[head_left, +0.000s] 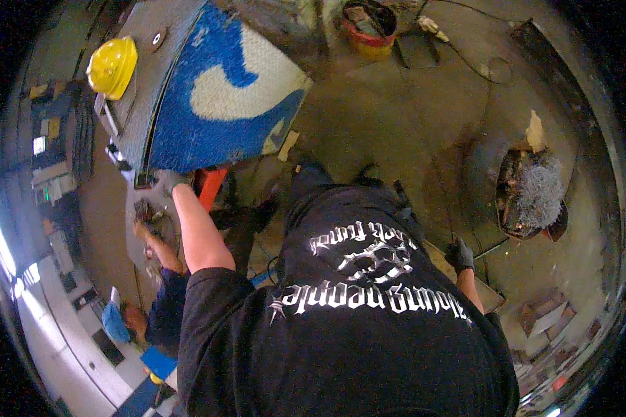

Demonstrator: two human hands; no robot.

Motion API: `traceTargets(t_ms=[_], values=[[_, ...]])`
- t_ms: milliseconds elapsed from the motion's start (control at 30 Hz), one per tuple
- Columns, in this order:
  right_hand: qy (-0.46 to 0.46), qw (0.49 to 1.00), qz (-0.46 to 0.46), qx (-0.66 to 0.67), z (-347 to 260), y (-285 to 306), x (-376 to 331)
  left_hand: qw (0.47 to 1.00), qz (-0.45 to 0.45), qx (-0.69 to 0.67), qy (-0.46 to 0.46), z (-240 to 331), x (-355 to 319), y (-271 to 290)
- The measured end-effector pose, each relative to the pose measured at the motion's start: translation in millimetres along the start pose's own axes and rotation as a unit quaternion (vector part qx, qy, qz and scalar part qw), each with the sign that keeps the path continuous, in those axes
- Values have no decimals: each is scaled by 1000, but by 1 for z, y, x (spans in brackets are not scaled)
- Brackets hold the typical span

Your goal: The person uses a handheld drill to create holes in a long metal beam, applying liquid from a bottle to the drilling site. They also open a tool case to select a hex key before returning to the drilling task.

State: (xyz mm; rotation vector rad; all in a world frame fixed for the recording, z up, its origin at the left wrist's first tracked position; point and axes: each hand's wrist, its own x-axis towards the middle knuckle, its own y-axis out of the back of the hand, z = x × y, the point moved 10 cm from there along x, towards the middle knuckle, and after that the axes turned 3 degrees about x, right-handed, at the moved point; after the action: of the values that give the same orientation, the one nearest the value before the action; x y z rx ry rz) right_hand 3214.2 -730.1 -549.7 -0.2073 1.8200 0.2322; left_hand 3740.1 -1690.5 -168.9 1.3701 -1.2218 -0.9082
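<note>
My left hand [167, 182], in a grey glove, is at the near corner of a large metal piece [135, 90] with a blue and white patterned panel [257, 111]. Its fingers look curled beside a small dark block [142, 182], but what they hold is hidden. Low at my right side is my right hand [460, 255], in a dark glove. That hand is dim and small, and its fingers cannot be made out. A thin light line [492, 249] runs near it; I cannot tell whether the hand touches it.
A yellow hard hat [113, 67] sits on the metal piece, above a red support [212, 187]. Another person in a blue cap [115, 321] reaches in at left. A red and yellow bucket [371, 35] stands far off. At right is a container with tangled metal shavings [539, 194].
</note>
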Motion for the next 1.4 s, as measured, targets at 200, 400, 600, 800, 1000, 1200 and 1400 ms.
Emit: traceTargets(t_ms=[200,400,600,800,1000,1200,1400], values=[[19,991,112,66,17,32,-36,999,22,9,-44,39,13,1],[129,976,170,-44,-8,-4,-40,971,183,-96,-123,143,-23,48],[363,818,278,-349,-113,21,-14,872,-151,-320,-337,380,-252,-98],[190,961,160,-125,-255,-80,-69,716,-466,-214,-473,639,-393,-132],[296,943,96,-121,-476,-154,-51,653,-501,-184,-538,832,-412,-110],[153,969,189,-54,-665,-118,-65,570,-329,-341,-672,1097,-409,135],[147,911,383,-38,-656,78,45,523,-414,-438,-603,1235,-427,308]])
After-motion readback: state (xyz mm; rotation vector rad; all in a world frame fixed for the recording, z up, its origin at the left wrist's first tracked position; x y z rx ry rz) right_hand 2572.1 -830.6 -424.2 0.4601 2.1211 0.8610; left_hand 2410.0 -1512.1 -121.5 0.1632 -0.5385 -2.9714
